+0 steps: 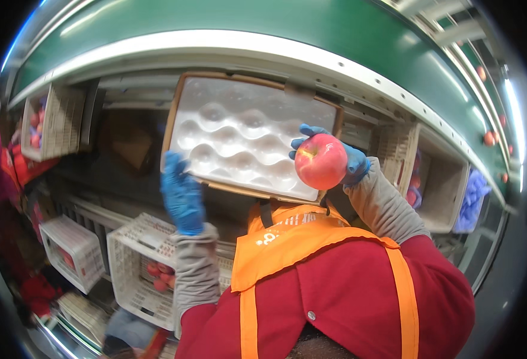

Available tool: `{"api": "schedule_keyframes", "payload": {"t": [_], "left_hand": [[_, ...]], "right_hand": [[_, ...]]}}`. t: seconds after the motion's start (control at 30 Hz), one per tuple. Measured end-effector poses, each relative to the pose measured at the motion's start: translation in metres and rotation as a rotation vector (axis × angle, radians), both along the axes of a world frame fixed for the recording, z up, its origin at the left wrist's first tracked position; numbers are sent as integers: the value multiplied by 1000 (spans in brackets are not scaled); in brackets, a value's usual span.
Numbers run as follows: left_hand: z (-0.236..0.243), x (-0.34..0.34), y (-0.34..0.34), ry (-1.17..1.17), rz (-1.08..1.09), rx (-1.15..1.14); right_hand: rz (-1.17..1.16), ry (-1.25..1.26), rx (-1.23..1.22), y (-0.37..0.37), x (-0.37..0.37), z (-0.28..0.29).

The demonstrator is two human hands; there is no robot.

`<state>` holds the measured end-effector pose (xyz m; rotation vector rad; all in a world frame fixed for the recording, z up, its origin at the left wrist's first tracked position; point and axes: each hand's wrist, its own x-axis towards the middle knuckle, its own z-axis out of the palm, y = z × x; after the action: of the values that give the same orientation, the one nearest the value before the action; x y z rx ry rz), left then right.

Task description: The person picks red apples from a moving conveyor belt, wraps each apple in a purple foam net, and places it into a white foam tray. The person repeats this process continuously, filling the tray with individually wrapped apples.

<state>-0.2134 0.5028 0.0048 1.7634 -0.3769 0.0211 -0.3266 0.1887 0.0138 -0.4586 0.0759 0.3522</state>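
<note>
Beyond a pale metal rail (245, 44), a green surface (257, 15) spanned the room. One apple (320, 163), round, glossy and pinkish red with a yellowish stem hollow, sat in the gloved right hand (354, 166), fingers curled around it, above the right side of a white dimpled tray (245, 136) in a cardboard box (174, 110). Near the box's lower-left corner, the gloved left hand (181, 192) had its fingers extended; a white crate (147, 230) stood farther out.
</note>
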Motion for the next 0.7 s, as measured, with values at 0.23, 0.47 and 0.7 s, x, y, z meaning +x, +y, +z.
{"api": "schedule_keyframes", "payload": {"t": [0.23, 0.47, 0.7], "left_hand": [[13, -62, -193, -23, -810, -47], [-1, -106, -280, 174, -951, 41], [-1, -161, -366, 180, -1132, 35]], "right_hand": [[-574, -18, -71, -70, -99, 3], [-1257, 443, -502, -214, -305, -40], [-358, 1086, -1503, -268, -341, -141]]}}
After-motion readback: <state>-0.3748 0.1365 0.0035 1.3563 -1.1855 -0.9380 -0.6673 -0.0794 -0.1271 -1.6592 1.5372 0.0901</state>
